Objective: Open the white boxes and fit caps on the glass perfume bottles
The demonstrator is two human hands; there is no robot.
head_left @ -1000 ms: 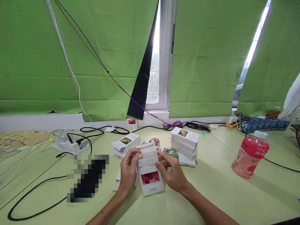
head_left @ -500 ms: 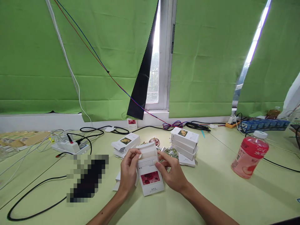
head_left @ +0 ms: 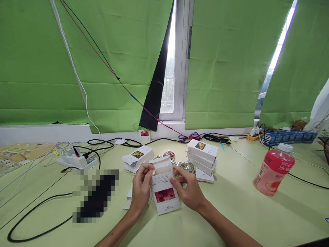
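Fingers (head_left: 147, 176) of the left hand (head_left: 138, 190) pinch the rose box (head_left: 168, 206) by its left side near the raised flap (head_left: 159, 161); those of the right hand (head_left: 189, 192) are curled on its right side, thumb pressed to the front edge. Both forearms slant inward from the bottom of the view. Held between the hands, the box tilts slightly, open end away from the person; whether its near end touches the tabletop (head_left: 239, 212) cannot be told. Just beyond, the left stack (head_left: 144, 155) and right stack (head_left: 203, 156) narrow the room ahead. A white box (head_left: 127, 202) shows behind the left wrist. Broad tabletop separates the right forearm from the drink (head_left: 275, 169); a smaller stretch lies between the left forearm and a pixelated dark thing (head_left: 97, 197).
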